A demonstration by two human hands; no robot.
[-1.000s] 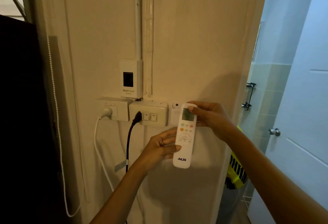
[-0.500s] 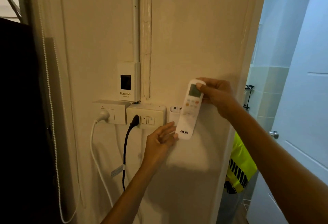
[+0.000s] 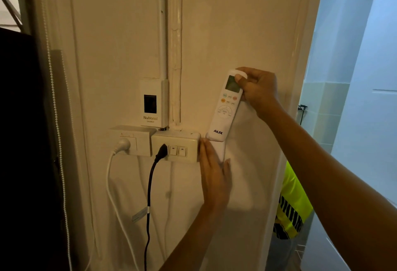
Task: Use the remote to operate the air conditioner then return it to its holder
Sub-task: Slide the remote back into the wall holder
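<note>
The white AUX remote (image 3: 226,107) stands nearly upright against the cream wall, tilted a little to the right. My right hand (image 3: 258,89) grips its top end, thumb over the display. Its bottom end rests at the mouth of the white wall holder (image 3: 219,149), just right of the switch box. My left hand (image 3: 216,174) lies flat against the holder from below and the left, fingers together pointing up, covering much of the holder.
A switch and socket box (image 3: 175,147) with a black plug sits left of the holder; a socket with a white plug (image 3: 123,144) is further left. A National breaker box (image 3: 152,103) hangs above. A blind's bead chain (image 3: 56,120) hangs at the left; a white door (image 3: 369,120) stands right.
My right hand has lifted the remote and brought its bottom end to the holder's mouth. My left hand left the remote's lower end and now presses on the holder.
</note>
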